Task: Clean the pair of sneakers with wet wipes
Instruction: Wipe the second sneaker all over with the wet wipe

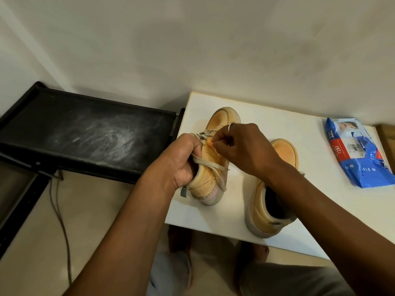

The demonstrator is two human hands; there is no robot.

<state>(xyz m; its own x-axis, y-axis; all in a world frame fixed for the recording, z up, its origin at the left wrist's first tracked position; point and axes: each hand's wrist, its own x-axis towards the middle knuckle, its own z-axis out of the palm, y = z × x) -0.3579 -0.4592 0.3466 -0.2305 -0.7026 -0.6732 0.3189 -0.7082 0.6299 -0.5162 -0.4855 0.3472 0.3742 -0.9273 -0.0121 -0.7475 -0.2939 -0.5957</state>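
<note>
One sneaker (pixel 264 210) stands at the front edge of the tabletop (pixel 299 129). Beyond it the left hand (pixel 181 161) grips the other sneaker (pixel 210 169), fingers (pixel 192 142) curled round its collar, while the right hand (pixel 241 146) pinches a lace (pixel 205 162). The wipes pack (pixel 359 154) lies far right.

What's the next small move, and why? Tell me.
Probably pull the laces looser: the right hand pinches them on the sneaker the left hand grips, while the wipes pack lies apart on the table; no wipe shows in hand.
</note>
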